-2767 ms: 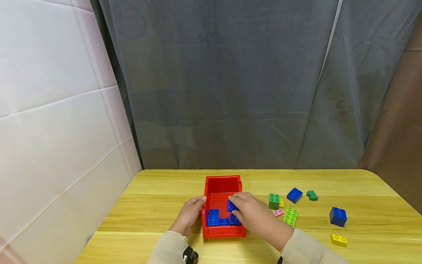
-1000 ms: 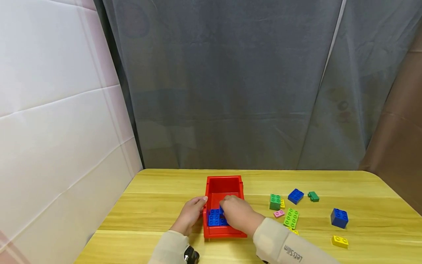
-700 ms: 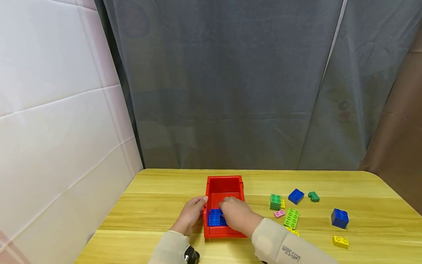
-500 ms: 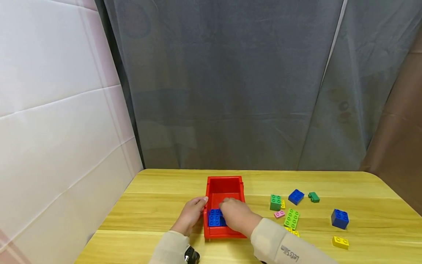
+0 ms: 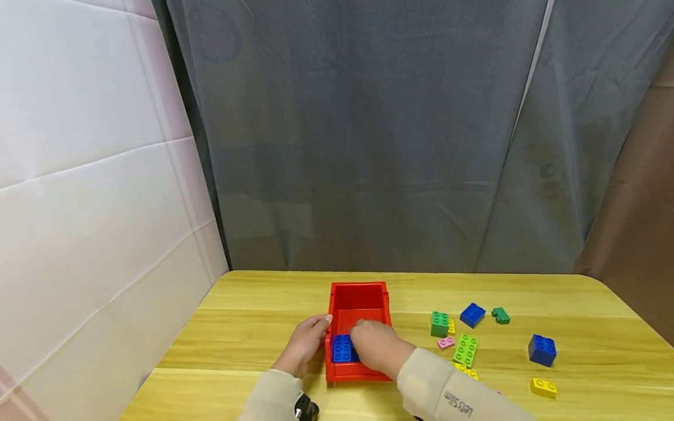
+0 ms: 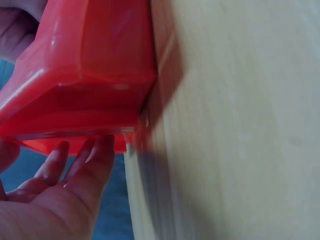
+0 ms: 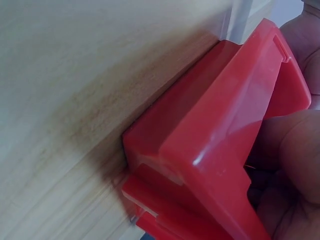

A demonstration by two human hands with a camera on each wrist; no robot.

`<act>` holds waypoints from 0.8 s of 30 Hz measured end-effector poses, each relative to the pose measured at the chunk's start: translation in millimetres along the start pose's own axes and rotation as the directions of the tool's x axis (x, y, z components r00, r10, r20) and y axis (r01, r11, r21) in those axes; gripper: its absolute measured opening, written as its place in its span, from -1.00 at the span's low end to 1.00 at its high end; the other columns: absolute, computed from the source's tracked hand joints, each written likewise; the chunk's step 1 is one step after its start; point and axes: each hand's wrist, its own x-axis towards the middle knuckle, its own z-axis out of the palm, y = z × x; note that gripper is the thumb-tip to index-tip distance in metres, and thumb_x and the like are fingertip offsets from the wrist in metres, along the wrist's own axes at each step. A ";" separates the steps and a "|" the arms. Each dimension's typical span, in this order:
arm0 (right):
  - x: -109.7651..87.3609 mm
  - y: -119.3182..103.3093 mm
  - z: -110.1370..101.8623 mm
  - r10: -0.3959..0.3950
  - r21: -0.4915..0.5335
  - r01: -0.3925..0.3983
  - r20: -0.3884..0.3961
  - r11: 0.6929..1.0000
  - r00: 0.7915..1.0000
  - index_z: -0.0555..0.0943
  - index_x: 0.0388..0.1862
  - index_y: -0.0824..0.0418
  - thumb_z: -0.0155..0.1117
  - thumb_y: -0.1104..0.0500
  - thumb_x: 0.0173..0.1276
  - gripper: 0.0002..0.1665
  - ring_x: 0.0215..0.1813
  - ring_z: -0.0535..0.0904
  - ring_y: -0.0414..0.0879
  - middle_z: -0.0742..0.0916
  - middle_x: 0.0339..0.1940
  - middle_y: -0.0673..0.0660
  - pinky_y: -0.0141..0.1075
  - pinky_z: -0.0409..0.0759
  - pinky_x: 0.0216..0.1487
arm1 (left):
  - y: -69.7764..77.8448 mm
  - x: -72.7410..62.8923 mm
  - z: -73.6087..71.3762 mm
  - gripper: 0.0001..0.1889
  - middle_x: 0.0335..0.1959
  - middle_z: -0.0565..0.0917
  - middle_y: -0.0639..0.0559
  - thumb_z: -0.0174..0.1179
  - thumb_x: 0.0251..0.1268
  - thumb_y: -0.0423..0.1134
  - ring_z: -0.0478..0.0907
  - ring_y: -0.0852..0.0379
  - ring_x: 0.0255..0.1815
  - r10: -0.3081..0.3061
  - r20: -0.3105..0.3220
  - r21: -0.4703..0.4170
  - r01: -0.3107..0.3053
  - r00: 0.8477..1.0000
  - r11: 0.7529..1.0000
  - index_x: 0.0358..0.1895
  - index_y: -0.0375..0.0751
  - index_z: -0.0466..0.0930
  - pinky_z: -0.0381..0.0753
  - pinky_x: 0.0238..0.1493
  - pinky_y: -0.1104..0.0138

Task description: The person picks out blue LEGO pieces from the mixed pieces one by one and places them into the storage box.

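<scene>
A red plastic bin [image 5: 360,372] stands on the table in front of me. My left hand [image 5: 305,341] grips its left wall, thumb at the rim; in the left wrist view the fingers [image 6: 102,155] touch the overhanging edge. Inside, at the near left, lies a blue toy brick [image 5: 341,348] with studs up, and part of another blue brick [image 5: 355,354] shows to its right. Over the near right of the bin, my right hand [image 5: 378,346] reaches inside with bent fingers. Its fingertips and whatever lies beneath them are hidden in the head and right wrist views.
Right of the bin lie loose bricks: green [image 5: 439,324], lime [image 5: 466,350], pink [image 5: 446,343], blue [image 5: 472,315], dark green [image 5: 501,316], dark blue [image 5: 542,350] and yellow [image 5: 543,387]. More yellow bricks lie partly behind my right sleeve [image 5: 453,386]. A grey curtain hangs behind the table.
Since the oldest frame, where it held a blue brick over the bin, my right hand has moved left and lower into the bin, hiding that brick. My left hand stays on the bin.
</scene>
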 end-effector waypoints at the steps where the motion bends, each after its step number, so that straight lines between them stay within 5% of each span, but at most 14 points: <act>1: -0.1 -0.5 -0.1 0.003 -0.003 -0.003 0.003 1.000 1.000 0.67 -0.04 0.18 0.35 0.16 0.27 -0.72 -0.23 0.62 -0.09 0.70 -0.18 0.08 -0.19 0.67 -0.04 | -0.1 0.0 0.0 -0.48 0.12 0.54 -0.34 -0.05 0.51 -0.04 0.49 -0.22 0.09 0.001 0.000 -0.001 -0.001 1.000 1.000 0.22 -0.47 0.43 0.44 0.20 -0.08; 24: 2.8 -6.3 1.5 0.053 -0.028 -0.052 0.053 0.998 0.997 0.67 -0.13 0.18 0.35 0.14 0.26 -0.78 -0.40 0.47 -0.13 0.64 -0.34 0.03 -0.19 0.67 -0.09 | -3.8 1.6 -1.3 -0.47 0.09 0.57 -0.33 -0.06 0.51 -0.04 0.53 -0.17 0.06 0.024 0.021 -0.006 -0.023 0.999 1.000 0.22 -0.48 0.43 0.45 0.19 -0.06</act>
